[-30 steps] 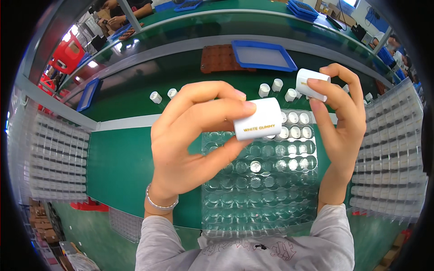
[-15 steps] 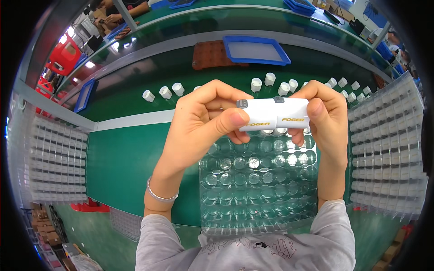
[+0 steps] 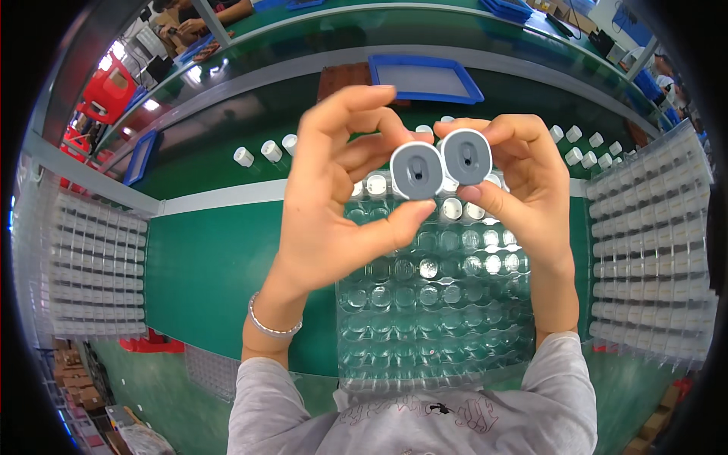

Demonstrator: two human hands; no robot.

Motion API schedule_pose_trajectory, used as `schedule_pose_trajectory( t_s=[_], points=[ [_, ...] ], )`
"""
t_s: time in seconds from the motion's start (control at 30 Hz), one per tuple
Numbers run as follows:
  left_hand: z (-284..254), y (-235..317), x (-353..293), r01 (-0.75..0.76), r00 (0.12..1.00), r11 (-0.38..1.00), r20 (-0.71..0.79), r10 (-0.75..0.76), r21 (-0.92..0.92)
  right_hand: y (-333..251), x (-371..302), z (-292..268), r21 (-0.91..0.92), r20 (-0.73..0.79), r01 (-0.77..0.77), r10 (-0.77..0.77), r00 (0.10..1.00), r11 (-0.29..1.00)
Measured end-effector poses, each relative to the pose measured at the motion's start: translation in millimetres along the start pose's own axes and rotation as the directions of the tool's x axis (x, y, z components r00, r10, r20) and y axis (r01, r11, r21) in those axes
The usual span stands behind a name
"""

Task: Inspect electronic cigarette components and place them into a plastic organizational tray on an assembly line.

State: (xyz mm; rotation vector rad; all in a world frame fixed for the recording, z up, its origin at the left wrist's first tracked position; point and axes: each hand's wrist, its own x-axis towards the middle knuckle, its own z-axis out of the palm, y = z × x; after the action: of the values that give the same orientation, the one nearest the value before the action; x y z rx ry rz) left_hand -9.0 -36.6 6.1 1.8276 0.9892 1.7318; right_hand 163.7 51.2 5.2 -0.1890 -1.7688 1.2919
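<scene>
Side by side in front of me are two short white pods with oval, recessed grey ends and a small dark slot in each. My left hand (image 3: 341, 189) grips the left pod (image 3: 416, 171) between thumb below and a finger above, its index finger lifted away. With thumb and fingers, my right hand (image 3: 523, 171) holds the right pod (image 3: 467, 157). The two pods touch or nearly touch, grey ends facing me. Beneath my hands lies a clear plastic tray (image 3: 425, 330) of round pockets; white pods sit in its far rows, partly hidden by my hands.
Loose white pods (image 3: 271, 150) stand on the green bench at the far left, and several more (image 3: 574, 155) at the far right. A blue tray (image 3: 426, 79) lies beyond. Stacks of filled clear trays rise at left (image 3: 98, 265) and right (image 3: 652, 250).
Both pods have turned from showing their white printed sides to showing their grey ends. My hands have moved slightly up, and my left index finger has lifted off.
</scene>
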Motion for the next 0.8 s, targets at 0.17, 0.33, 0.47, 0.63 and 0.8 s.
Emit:
schedule_pose_trajectory(
  t_s=[0.17,0.33,0.47,0.63,0.8],
  points=[
    [-10.7,-12.6,7.9,0.205,0.959,0.906,0.107,-0.261,0.37,0.0,7.1,-26.7,-0.653,0.367,0.175,0.107,0.924,0.737],
    [2.1,-63.5,-15.8,0.12,0.843,0.752,0.333,-0.422,0.648,46.7,-9.4,-4.3,-0.823,0.366,0.123,0.353,0.861,0.554],
    [8.9,-61.7,-12.9,0.171,0.783,0.652,0.3,-0.545,0.738,57.2,-17.2,-3.2,-0.808,0.398,0.182,0.291,0.87,0.561],
    [5.2,-66.8,-8.5,0.243,0.688,0.67,0.362,-0.629,0.702,78.5,6.5,-37.5,-0.838,0.205,0.036,0.253,0.946,0.545],
    [-10.5,-141.2,12.6,0.186,0.911,0.645,0.117,-0.396,0.741,145.1,34.2,-56.8,-0.922,0.204,0.172,0.058,0.977,0.347]
  ],
)
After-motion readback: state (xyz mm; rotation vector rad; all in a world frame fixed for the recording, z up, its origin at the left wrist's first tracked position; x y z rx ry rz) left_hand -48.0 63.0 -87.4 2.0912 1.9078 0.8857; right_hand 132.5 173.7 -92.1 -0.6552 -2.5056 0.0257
